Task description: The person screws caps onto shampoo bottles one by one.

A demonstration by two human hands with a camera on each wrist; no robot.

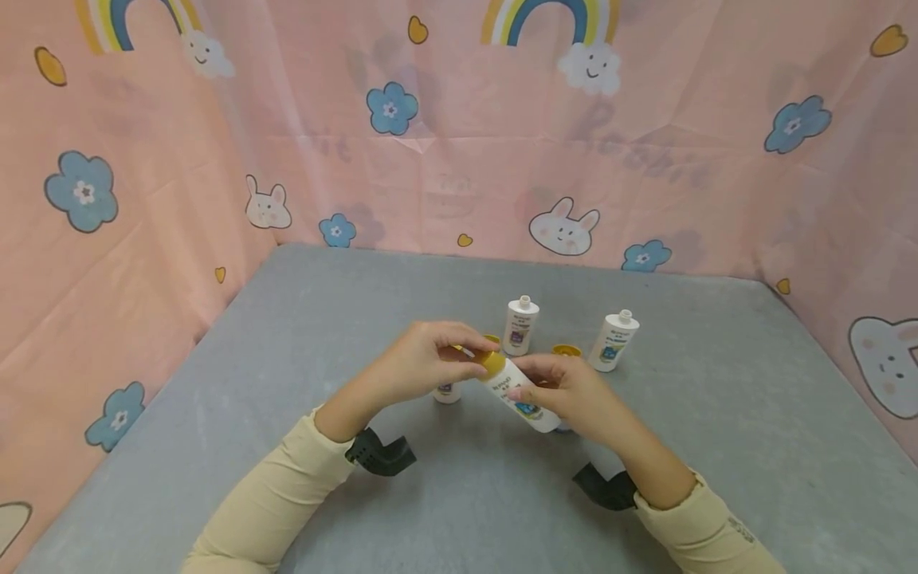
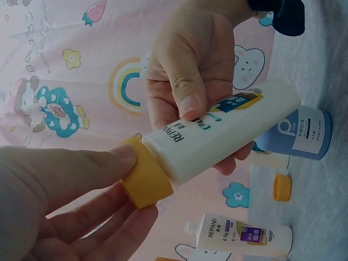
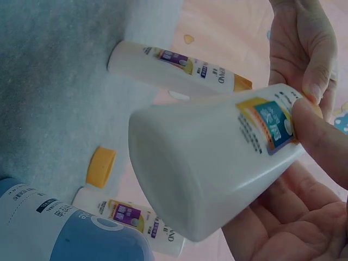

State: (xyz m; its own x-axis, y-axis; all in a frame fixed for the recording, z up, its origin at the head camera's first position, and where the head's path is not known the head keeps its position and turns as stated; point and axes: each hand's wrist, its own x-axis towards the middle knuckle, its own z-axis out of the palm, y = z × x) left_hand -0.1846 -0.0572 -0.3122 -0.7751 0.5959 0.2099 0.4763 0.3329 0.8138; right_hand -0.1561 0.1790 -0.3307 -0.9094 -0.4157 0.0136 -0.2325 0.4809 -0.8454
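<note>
A white bottle (image 1: 522, 399) with a blue-green label is held tilted above the table, its base toward the lower right. My right hand (image 1: 577, 391) grips its body, thumb along the label side. At the upper end, my left hand (image 1: 430, 359) pinches the yellow cap (image 2: 148, 173) between thumb and fingers. The cap sits against the bottle's shoulder, covering the neck. Behind the hands, an uncapped white bottle (image 1: 518, 333) with a purple label stands upright. Another white bottle (image 3: 174, 68), purple-labelled and yellow-capped, is partly hidden by my left hand in the head view.
An uncapped white bottle (image 1: 613, 344) with a blue-green label stands at the right. A loose yellow cap (image 1: 566, 351) lies behind my right hand. A blue bottle (image 2: 307, 133) stands close by, mostly hidden in the head view. Patterned pink cloth (image 1: 445, 175) encloses the grey table (image 1: 344, 295).
</note>
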